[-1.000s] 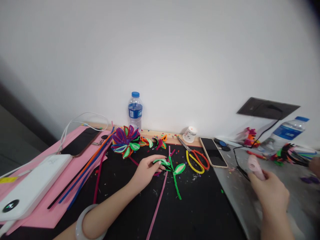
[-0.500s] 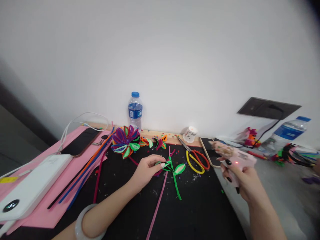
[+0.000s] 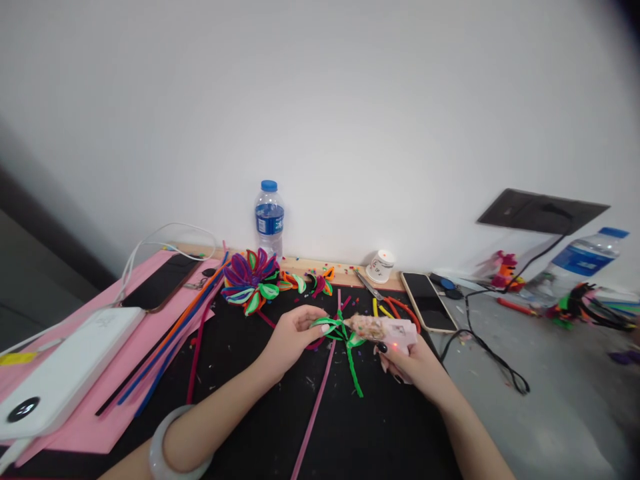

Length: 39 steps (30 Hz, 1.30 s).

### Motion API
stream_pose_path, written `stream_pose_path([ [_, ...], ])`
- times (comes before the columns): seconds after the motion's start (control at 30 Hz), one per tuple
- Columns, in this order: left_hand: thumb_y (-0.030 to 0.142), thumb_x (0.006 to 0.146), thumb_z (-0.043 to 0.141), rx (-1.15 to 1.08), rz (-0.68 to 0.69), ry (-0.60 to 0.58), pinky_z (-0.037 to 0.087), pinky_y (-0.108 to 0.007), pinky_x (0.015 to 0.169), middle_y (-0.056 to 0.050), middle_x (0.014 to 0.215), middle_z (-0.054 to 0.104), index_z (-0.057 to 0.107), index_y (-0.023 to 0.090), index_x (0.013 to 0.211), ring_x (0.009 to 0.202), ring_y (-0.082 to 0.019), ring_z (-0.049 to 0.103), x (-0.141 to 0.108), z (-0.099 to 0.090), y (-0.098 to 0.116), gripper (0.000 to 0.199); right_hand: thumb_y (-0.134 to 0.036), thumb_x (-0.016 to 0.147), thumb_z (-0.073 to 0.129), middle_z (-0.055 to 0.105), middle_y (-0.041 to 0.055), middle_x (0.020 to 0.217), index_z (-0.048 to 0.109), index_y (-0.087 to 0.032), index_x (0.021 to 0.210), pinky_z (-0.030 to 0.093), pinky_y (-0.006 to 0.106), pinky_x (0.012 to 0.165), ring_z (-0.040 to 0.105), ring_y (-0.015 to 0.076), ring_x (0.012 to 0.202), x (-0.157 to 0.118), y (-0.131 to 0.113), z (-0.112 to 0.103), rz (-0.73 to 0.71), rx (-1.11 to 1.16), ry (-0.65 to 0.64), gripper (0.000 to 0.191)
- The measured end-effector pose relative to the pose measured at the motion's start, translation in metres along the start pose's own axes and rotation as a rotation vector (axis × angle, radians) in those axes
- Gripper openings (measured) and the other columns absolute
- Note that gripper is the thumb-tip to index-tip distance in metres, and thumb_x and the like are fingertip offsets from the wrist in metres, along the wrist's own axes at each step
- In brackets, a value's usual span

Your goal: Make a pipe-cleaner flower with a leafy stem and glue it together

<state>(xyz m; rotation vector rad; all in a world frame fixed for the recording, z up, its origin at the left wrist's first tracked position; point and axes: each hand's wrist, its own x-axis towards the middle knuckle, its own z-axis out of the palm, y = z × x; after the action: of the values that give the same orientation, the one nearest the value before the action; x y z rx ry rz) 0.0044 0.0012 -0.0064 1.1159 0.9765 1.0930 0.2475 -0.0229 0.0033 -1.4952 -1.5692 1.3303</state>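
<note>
My left hand (image 3: 294, 339) pinches a green leaf (image 3: 327, 323) on the left side of a green pipe-cleaner stem (image 3: 353, 370). In my right hand (image 3: 411, 365) is a pink glue gun (image 3: 393, 332) with a small red light on. Its nozzle points left and sits at the stem, close to my left fingertips. The gun partly covers a second leaf (image 3: 355, 341) on the stem's right. A pink pipe cleaner (image 3: 316, 413) runs down the black mat beside the stem.
Behind are a multicolored flower (image 3: 251, 280), a water bottle (image 3: 269, 219), scissors (image 3: 389, 308) and a paper cup (image 3: 380, 267). A phone (image 3: 429, 302) and black cable (image 3: 487, 350) lie right; a power bank (image 3: 70, 373) and pink sheets (image 3: 115, 427) lie left.
My right hand has brought the glue gun leftward from the right side to the stem, uncovering the phone and cable. My left hand has stayed at the leaf.
</note>
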Motion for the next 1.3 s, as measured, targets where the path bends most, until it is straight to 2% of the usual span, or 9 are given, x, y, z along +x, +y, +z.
stream_pose_path([
  [0.2,0.025,0.063,0.069,-0.015,-0.007,-0.011,0.045,-0.027,0.078,-0.004,0.087,0.066,0.061,0.015,0.087,0.083,-0.016,0.06,0.0014,-0.0005,-0.0021,0.027,-0.037,0.078,0.05,0.046,-0.0026,0.042,0.051,-0.014,0.055,0.028,0.017,0.034,0.037,0.0053,0.034,0.0008,0.0037,0.0016,0.008,-0.092,-0.006,0.033],
  [0.43,0.024,0.064,0.069,-0.027,-0.02,-0.014,0.044,-0.026,0.077,-0.004,0.085,0.066,0.06,0.015,0.086,0.082,-0.015,0.06,0.0006,-0.0001,-0.0028,0.026,-0.034,0.08,0.046,0.041,-0.004,0.036,0.053,-0.014,0.053,0.028,0.017,0.034,0.037,0.0057,0.032,0.0023,0.0047,0.002,-0.026,-0.13,-0.014,0.035],
  [0.7,0.026,0.064,0.069,-0.013,-0.001,-0.016,0.044,-0.027,0.077,-0.004,0.087,0.065,0.06,0.015,0.087,0.083,-0.016,0.06,0.0012,-0.0005,-0.0042,0.027,-0.035,0.08,0.047,0.051,-0.0004,0.043,0.053,-0.014,0.054,0.031,0.017,0.035,0.04,0.006,0.033,0.0032,0.0073,0.0026,-0.036,-0.142,0.007,0.035],
  [0.93,0.026,0.064,0.069,-0.012,-0.004,-0.013,0.045,-0.029,0.079,-0.005,0.087,0.065,0.06,0.014,0.088,0.084,-0.017,0.06,0.0,0.0005,-0.0017,0.029,-0.037,0.08,0.047,0.045,-0.0026,0.037,0.053,-0.014,0.052,0.031,0.017,0.035,0.04,0.0067,0.032,0.0011,0.004,0.0023,-0.034,-0.146,0.003,0.036],
  [1.13,0.027,0.063,0.07,-0.02,-0.009,-0.002,0.045,-0.028,0.078,-0.005,0.087,0.066,0.061,0.015,0.087,0.083,-0.017,0.06,0.0,0.0002,-0.0005,0.028,-0.038,0.079,0.048,0.052,-0.0009,0.042,0.053,-0.015,0.052,0.032,0.018,0.035,0.04,0.0064,0.032,0.0009,0.0051,0.0029,-0.033,-0.16,0.018,0.036],
  [1.3,0.025,0.063,0.07,-0.029,-0.026,-0.008,0.045,-0.027,0.076,-0.004,0.085,0.066,0.061,0.015,0.087,0.081,-0.015,0.06,-0.001,0.0002,0.0004,0.028,-0.037,0.079,0.048,0.049,-0.0018,0.039,0.053,-0.014,0.053,0.031,0.017,0.035,0.04,0.0066,0.032,0.0007,0.0057,0.0028,-0.04,-0.162,0.025,0.035],
])
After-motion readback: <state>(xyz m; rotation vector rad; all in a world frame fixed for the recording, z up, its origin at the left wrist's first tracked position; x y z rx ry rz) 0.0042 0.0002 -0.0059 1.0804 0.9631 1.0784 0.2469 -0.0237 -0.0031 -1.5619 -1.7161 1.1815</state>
